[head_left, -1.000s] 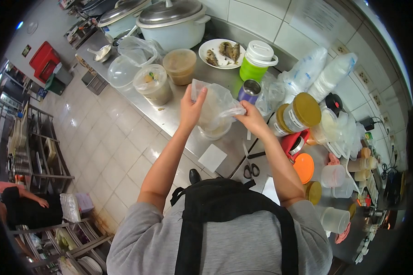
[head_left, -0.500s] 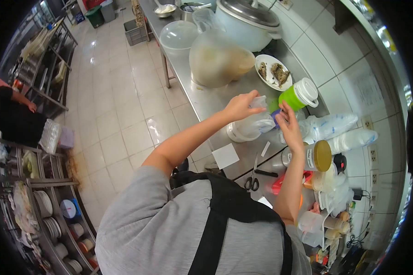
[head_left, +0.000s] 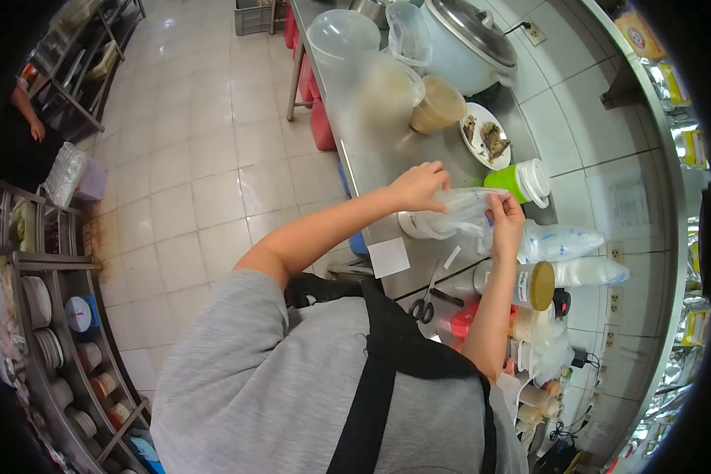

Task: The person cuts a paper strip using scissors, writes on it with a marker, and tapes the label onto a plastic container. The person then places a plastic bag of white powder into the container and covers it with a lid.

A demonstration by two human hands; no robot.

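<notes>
A clear plastic bag (head_left: pixel 468 207) stretches between my two hands above the steel counter. My left hand (head_left: pixel 421 188) is closed on the bag's left side, its fingers curled. At the other end, my right hand (head_left: pixel 506 215) pinches the bag's edge between thumb and fingers. Below the bag, partly covered by it, stands a white tub (head_left: pixel 411 224). A green cup with a white lid (head_left: pixel 521 182) is just beyond my right hand. Nearer my body lie black-handled scissors (head_left: pixel 423 306) and a white paper square (head_left: pixel 389 257).
A plate with pieces of food (head_left: pixel 498 156), a tub of brownish contents (head_left: pixel 438 105) and a large cooker (head_left: pixel 466 47) stand farther along the counter. Stacks of bagged cups (head_left: pixel 565 242) and a gold-lidded jar (head_left: pixel 540 285) line the wall side. Another person's hand (head_left: pixel 37 130) shows at far left.
The bag has been drawn out wider between my hands. My right hand, its fingers apart before, now pinches the bag's edge. The whole view has shifted slightly.
</notes>
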